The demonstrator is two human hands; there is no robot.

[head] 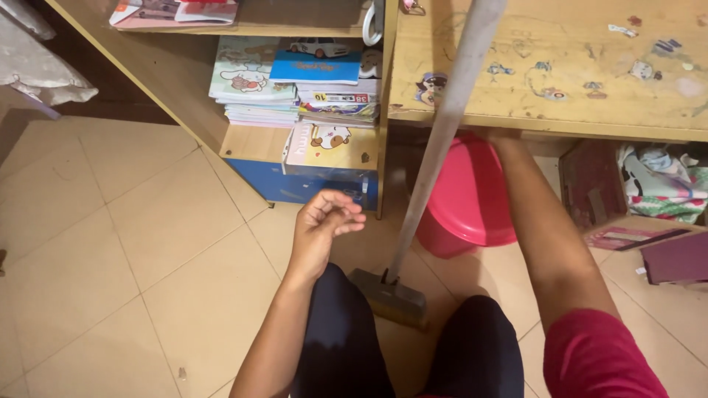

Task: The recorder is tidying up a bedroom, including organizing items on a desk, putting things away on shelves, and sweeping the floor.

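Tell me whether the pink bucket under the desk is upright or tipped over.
Tipped. The pink bucket lies tilted on the floor under the desk, behind the broom handle.

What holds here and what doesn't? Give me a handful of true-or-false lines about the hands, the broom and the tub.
1. The left hand is loosely curled and holds nothing. True.
2. The right hand's grip is on the broom handle. False: the right arm reaches under the desk edge by the tub, and the hand itself is hidden.
3. The broom head rests on the tiled floor between the knees. True.
4. The tub under the desk is blue. False: it is pink-red.
5. Books are stacked on the shelf. True.
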